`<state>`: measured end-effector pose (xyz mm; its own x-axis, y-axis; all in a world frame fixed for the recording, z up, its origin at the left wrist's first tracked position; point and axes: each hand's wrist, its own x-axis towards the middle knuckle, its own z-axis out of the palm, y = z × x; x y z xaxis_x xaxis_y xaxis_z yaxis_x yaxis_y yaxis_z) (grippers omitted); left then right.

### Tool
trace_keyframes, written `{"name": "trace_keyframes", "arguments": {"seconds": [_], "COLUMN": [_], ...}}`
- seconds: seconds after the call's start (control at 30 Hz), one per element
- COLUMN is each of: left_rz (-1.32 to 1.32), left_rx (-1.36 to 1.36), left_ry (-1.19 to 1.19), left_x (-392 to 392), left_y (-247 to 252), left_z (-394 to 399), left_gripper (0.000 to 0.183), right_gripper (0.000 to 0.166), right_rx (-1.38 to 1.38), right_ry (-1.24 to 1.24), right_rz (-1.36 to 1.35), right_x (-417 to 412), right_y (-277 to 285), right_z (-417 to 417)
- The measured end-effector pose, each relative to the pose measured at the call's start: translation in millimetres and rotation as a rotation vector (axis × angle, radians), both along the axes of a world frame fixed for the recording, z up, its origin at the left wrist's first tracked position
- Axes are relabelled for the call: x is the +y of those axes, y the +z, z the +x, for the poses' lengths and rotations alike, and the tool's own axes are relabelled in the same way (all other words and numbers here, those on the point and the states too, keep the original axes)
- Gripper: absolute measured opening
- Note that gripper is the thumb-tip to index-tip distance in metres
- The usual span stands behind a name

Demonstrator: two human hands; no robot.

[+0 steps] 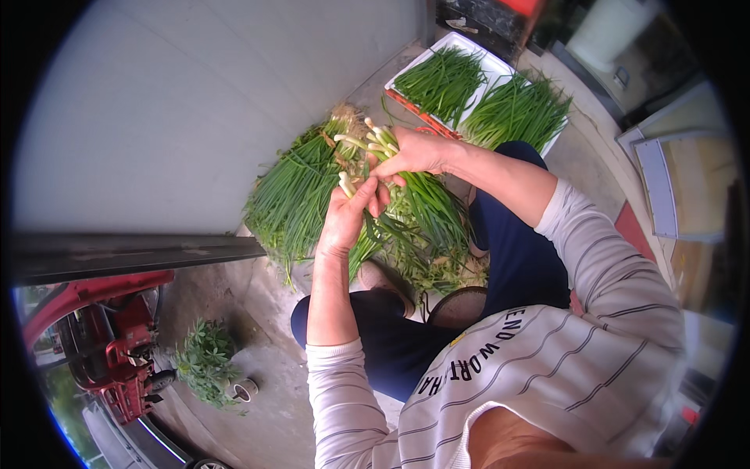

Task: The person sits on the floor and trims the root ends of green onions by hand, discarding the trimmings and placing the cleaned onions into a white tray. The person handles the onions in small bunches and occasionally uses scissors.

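My right hand (419, 151) is closed around a bunch of spring onions (430, 202). Their pale stem ends poke out above the fist, and green leaves trail below it. In my left hand (345, 218) is a spring onion stem (346, 184), its white end showing above the thumb. The fingertips of both hands come close together. On the floor to the left lies a large heap of spring onions (296, 190), with hairy roots (348, 117) at its top end. Leafy trimmings (430, 267) are scattered beneath my hands, between my feet.
Two bundles of spring onions (442, 82) rest in a white foam tray (498, 70) at upper right, beside my knee. A grey wall panel (176, 117) borders the heap. At lower left are a potted plant (205, 360), a white pot (245, 389) and a red vehicle (120, 352).
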<state>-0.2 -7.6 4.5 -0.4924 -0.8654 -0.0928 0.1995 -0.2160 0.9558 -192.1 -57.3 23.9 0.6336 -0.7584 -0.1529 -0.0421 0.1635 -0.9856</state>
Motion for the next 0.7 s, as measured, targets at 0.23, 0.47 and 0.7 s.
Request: {"name": "trace_keyframes", "arguments": {"seconds": [0.23,0.47,0.7], "left_rz": [0.018,0.188,-0.137], "left_rx": [0.006,-0.080,-0.350], "left_ry": [-0.037,0.208,0.417], "left_x": [8,8,16], "left_y": [9,1,-20], "left_z": [-11,-8,-27], "left_gripper": [0.032,0.029,0.010], "right_gripper": [0.020,0.025,0.027], "right_rx": [-0.034,-0.128,-0.221], "right_ry": [0.053,-0.063,-0.173], "right_rz": [-0.016,0.216,0.335], "right_x": [1,-10,-14], "right_y": [-1,-14,-32], "right_z": [2,-1,7]}}
